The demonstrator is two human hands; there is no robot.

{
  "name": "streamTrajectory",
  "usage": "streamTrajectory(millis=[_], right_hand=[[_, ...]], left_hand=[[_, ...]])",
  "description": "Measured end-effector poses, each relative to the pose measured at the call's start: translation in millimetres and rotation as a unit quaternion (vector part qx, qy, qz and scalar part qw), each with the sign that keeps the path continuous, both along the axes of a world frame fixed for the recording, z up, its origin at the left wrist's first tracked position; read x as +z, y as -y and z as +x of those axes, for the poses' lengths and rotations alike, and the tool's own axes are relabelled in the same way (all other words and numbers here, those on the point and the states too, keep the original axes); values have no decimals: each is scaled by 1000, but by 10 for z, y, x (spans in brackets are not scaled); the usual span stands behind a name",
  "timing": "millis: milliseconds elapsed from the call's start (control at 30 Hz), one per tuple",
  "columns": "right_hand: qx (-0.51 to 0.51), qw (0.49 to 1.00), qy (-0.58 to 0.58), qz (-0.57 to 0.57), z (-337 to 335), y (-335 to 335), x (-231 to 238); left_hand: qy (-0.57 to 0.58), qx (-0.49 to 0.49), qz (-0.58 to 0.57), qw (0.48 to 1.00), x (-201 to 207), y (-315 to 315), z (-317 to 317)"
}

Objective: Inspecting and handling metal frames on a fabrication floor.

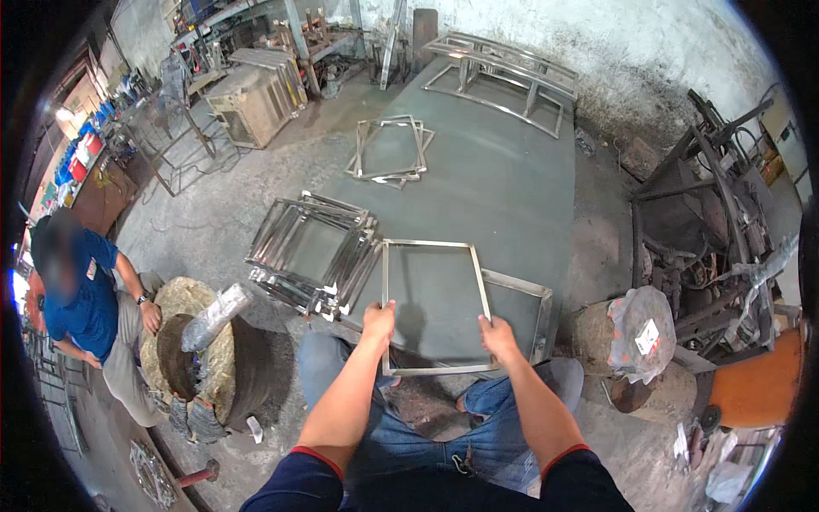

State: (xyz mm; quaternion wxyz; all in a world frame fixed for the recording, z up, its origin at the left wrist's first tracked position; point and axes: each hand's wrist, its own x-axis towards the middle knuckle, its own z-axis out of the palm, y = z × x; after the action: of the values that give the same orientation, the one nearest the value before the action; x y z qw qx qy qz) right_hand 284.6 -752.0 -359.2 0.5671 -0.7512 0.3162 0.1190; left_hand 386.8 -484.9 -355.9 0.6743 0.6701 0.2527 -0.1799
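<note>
Both of my hands hold a rectangular metal frame [430, 244] above the near end of a dark grey sheet-topped surface [503, 196]. My left hand [379, 324] is closed round its left bar, low down. The right bar is gripped by my right hand [497, 338], with the thumb up on the metal. Beneath, to the right, another metal frame [519, 282] lies on the sheet, partly covered by my right hand and the held frame. A messy stack of similar frames [281, 280] stands just left of my left hand.
Several thin frames [390, 176] lie overlapped farther up the sheet. A long welded metal framework [495, 58] rests at its far end. At left, a seated person [81, 282] touches a round drum [243, 367]. A bag-topped drum [640, 333] and scrap racks [699, 222] stand right.
</note>
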Motion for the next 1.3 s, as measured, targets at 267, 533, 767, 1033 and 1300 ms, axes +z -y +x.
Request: streamTrajectory(millis=[267, 533, 767, 1033, 1300], right_hand=[[-76, 991, 36, -102, 596, 113, -1021], [93, 969, 73, -218, 710, 30, -1070], [4, 901, -205, -382, 643, 958, -1053], [-43, 876, -118, -465, 743, 1539, -1187], [-96, 993, -25, 62, 862, 383, -905]], left_hand=[[-35, -145, 34, 988, -473, -24, 515], [89, -137, 427, 889, -1124, -301, 422], [76, -180, 420, 886, -1113, -359, 440], [107, -174, 434, 878, -1313, -44, 587], [53, -196, 327, 923, -894, 630, 1055]])
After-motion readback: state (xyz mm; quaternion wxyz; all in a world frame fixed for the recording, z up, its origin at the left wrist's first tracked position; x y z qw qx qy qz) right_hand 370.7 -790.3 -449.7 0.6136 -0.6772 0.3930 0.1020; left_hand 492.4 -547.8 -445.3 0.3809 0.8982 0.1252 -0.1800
